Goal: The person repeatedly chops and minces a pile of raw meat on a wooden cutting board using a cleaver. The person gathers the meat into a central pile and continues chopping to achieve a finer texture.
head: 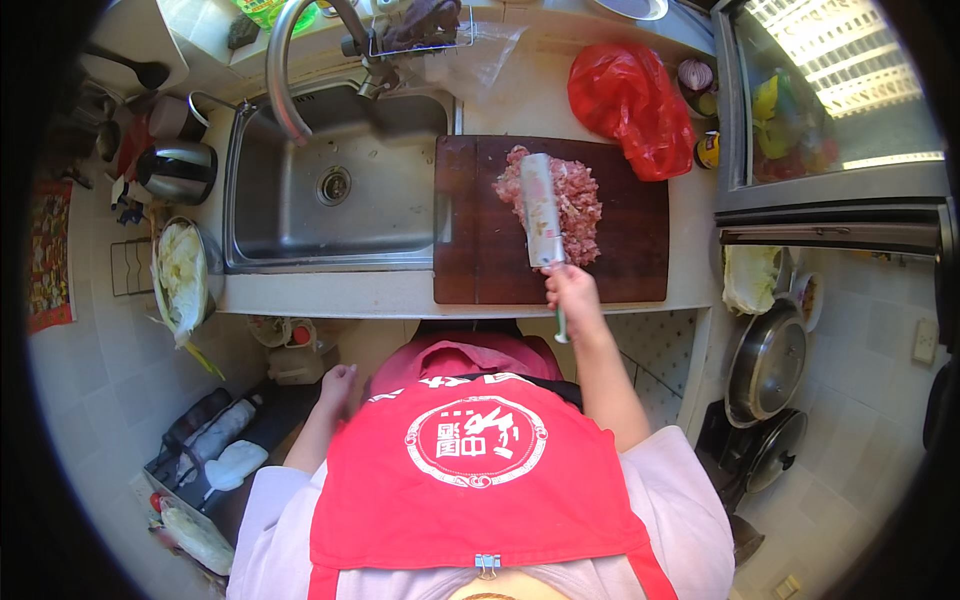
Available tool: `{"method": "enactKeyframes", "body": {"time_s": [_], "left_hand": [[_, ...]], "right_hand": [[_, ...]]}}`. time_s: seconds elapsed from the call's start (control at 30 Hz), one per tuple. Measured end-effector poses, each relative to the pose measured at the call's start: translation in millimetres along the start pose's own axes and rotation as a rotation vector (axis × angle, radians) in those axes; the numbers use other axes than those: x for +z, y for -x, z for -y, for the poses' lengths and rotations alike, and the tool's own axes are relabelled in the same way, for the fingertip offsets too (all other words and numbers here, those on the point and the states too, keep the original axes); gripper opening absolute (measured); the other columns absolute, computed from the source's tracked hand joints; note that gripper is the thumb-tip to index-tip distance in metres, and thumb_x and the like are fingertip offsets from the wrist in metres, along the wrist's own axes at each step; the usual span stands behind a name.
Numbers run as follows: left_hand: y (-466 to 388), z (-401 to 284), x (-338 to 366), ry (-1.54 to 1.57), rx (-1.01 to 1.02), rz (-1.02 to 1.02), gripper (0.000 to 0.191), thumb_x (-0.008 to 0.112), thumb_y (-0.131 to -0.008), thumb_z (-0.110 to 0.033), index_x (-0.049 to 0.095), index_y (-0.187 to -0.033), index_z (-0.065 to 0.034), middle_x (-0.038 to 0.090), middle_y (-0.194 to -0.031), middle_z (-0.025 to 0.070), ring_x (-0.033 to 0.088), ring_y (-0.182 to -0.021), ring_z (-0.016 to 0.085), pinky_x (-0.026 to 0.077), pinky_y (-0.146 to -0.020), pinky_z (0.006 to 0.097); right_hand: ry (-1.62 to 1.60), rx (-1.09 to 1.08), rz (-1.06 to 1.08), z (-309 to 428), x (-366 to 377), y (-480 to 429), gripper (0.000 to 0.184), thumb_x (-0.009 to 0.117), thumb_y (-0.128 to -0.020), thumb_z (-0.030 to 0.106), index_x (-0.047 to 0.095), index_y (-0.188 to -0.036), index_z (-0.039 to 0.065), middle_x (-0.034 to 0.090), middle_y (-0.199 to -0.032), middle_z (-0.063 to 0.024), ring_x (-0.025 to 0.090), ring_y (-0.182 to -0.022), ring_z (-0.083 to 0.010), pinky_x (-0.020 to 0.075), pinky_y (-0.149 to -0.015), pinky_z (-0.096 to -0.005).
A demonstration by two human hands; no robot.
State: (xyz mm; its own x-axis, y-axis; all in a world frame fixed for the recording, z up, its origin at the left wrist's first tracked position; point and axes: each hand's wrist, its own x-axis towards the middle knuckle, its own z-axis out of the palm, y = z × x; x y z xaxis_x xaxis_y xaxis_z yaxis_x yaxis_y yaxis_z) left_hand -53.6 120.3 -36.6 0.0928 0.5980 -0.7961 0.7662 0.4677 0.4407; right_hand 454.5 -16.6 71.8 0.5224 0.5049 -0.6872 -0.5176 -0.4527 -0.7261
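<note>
My right hand (576, 296) grips the handle of a cleaver (541, 210), whose broad blade points away from me over the left part of a heap of minced meat (579, 202). Bits of meat cling to the blade. The meat lies on a dark wooden cutting board (476, 262), which reaches over the sink's right edge. My left hand (339, 381) hangs low at my left side, below the counter, with fingers bent; whether it holds anything is too small to tell.
A steel sink (300, 217) with a curved faucet (279, 75) is left of the board. Behind the board lies a red plastic bag (630, 105). An electric kettle (178, 172) and a bowl of cabbage (180, 274) stand at left. A window frame (832, 199) juts in at right, above a lidded pan (766, 367).
</note>
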Motion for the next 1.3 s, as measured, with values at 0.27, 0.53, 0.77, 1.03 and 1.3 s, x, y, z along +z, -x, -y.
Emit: {"method": "enactKeyframes", "body": {"time_s": [0.27, 0.53, 0.77, 1.03, 1.3], "left_hand": [[24, 7, 18, -0.029, 0.047, -0.092, 0.031, 0.060, -0.090, -0.031, 0.061, -0.076, -0.0027, 0.058, -0.064, 0.0019, 0.051, -0.059, 0.010, 0.043, -0.057, 0.0278], [43, 50, 38, 0.069, -0.003, -0.136, 0.033, 0.060, -0.091, -0.031, 0.061, -0.074, -0.0022, 0.058, -0.064, 0.0019, 0.051, -0.058, 0.010, 0.043, -0.057, 0.0280], [71, 69, 63, 0.292, -0.086, -0.126, 0.034, 0.060, -0.091, -0.032, 0.061, -0.074, -0.0028, 0.058, -0.065, 0.0020, 0.051, -0.058, 0.010, 0.043, -0.057, 0.0272], [78, 85, 75, 0.236, -0.083, -0.204, 0.034, 0.059, -0.091, -0.031, 0.061, -0.075, -0.0016, 0.055, -0.063, 0.0006, 0.048, -0.056, 0.010, 0.040, -0.052, 0.0270], [89, 50, 82, 0.321, -0.090, -0.178, 0.030, 0.057, -0.093, -0.027, 0.060, -0.077, -0.0027, 0.055, -0.062, 0.0003, 0.047, -0.054, 0.008, 0.038, -0.050, 0.0258]], "right_hand": [[0.370, -0.102, 0.079, 51, -70, -13, 0.035, 0.052, -0.095, 0.034, 0.057, -0.083, 0.001, 0.048, -0.057, -0.0032, 0.043, -0.048, -0.0111, 0.0376, -0.046, -0.0282], [1.095, -0.797, -0.314, 46, -33, 7, 0.025, 0.050, -0.094, 0.029, 0.052, -0.087, 0.005, 0.061, -0.069, -0.0191, 0.062, -0.066, -0.0390, 0.0483, -0.056, -0.0478], [1.087, -0.799, -0.262, 85, -30, 33, 0.027, 0.051, -0.092, 0.030, 0.050, -0.088, 0.003, 0.063, -0.069, -0.0199, 0.063, -0.068, -0.0404, 0.0501, -0.059, -0.0506], [1.312, -0.558, -0.199, 100, -40, 20, 0.026, 0.051, -0.092, 0.028, 0.053, -0.086, 0.003, 0.064, -0.074, -0.0213, 0.064, -0.071, -0.0412, 0.0508, -0.061, -0.0507], [1.292, -0.485, -0.134, 61, -48, -17, 0.030, 0.053, -0.091, 0.032, 0.054, -0.090, 0.002, 0.065, -0.080, -0.0237, 0.063, -0.076, -0.0435, 0.0513, -0.067, -0.0512]]}}
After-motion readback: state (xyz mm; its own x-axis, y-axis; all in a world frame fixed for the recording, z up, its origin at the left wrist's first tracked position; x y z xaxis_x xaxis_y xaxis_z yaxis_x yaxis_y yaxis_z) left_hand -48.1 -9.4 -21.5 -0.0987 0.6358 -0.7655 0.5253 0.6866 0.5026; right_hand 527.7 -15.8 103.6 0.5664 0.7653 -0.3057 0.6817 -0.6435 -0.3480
